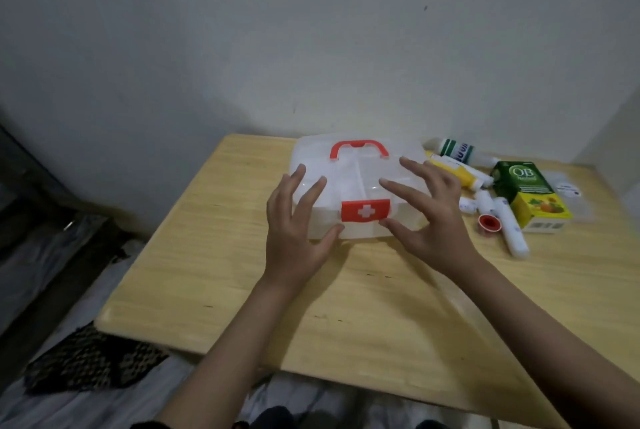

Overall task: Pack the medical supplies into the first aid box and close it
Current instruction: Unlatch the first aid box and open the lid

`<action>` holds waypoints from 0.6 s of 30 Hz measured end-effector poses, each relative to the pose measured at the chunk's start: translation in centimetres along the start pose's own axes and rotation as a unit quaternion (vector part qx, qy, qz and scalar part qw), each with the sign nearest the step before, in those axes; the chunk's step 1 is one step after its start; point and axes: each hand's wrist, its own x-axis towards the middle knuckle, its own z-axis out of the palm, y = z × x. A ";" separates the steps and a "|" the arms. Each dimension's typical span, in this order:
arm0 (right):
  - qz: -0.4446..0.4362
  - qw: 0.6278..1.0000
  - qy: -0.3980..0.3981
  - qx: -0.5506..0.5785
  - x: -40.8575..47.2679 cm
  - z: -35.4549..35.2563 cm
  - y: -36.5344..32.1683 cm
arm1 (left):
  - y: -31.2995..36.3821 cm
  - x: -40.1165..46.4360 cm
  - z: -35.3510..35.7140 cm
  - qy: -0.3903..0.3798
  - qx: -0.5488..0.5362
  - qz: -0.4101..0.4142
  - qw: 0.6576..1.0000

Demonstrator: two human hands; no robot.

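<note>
A light wooden table [214,255] stands against a white wall [242,30], dark patterned cloth [90,366] beside it.

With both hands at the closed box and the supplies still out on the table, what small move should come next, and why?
Probably flip up the red clasp with the thumbs. The first aid box is closed, both thumbs sit beside that clasp with left hand and right hand spread open, and the supplies lie outside to its right.

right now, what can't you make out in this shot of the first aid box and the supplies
Head view only:
- First aid box: contents unclear through the cloudy lid; left hand and right hand cover its front corners.
- Red latch: whether it is fastened cannot be told.
- Green carton: small print too blurred.
- Flat clear packet: mostly hidden behind the carton.
</note>
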 end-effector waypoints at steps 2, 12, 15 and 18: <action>-0.029 0.999 0.008 -0.010 0.0 0.2 0.5 | -0.5 0.1 0.5 0.019 0.000 0.018 1.000; -0.184 0.973 0.083 -0.110 -0.5 1.4 2.6 | -0.7 0.1 0.6 0.032 0.003 0.039 0.999; -0.172 0.978 0.077 -0.091 -0.9 1.4 2.5 | -0.7 0.2 0.4 0.034 0.000 0.037 0.999; -0.133 0.985 0.095 -0.048 -0.6 1.1 1.8 | -0.9 0.3 0.3 0.028 0.004 0.040 0.999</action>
